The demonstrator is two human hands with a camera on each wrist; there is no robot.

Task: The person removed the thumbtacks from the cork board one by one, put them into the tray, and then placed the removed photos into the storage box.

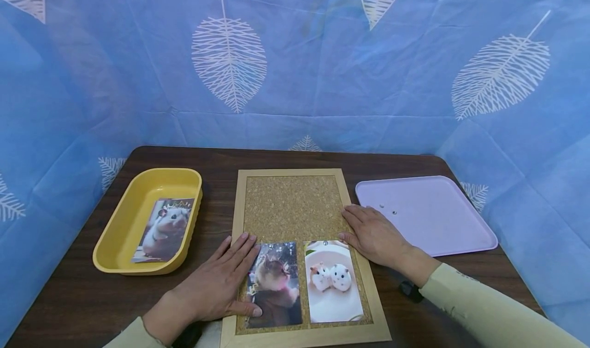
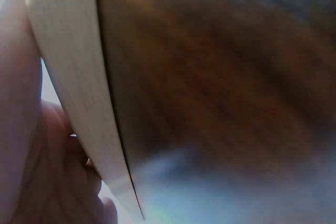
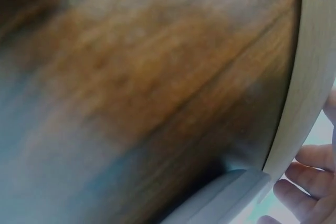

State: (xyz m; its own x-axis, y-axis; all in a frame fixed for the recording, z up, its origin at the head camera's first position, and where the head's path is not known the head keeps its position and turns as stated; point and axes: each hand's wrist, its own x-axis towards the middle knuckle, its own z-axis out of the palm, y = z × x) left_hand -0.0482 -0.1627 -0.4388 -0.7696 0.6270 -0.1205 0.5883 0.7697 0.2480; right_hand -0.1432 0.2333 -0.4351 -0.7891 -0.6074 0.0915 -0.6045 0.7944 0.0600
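Observation:
A cork board (image 1: 292, 204) with a pale wooden frame lies on the table, its left and right edges visible in the wrist views. Two photos are on its lower half: a hamster photo (image 1: 275, 286) at left and a photo of two white hamsters (image 1: 335, 286) at right, a small pin near its top edge. My left hand (image 1: 221, 281) rests with extended fingers on the board's left side, fingertips by the left photo's corner. My right hand (image 1: 375, 235) rests over the right edge of the frame, thumb near the right photo's top corner.
At the left stands a yellow tray (image 1: 109, 225) with another hamster photo (image 1: 167, 230) inside. To the right, partly behind my right hand, lies a lilac tray (image 1: 442, 209) with a few tiny pins (image 1: 394, 212). A blue leaf-patterned cloth (image 1: 318, 71) hangs behind the dark table (image 1: 216, 204).

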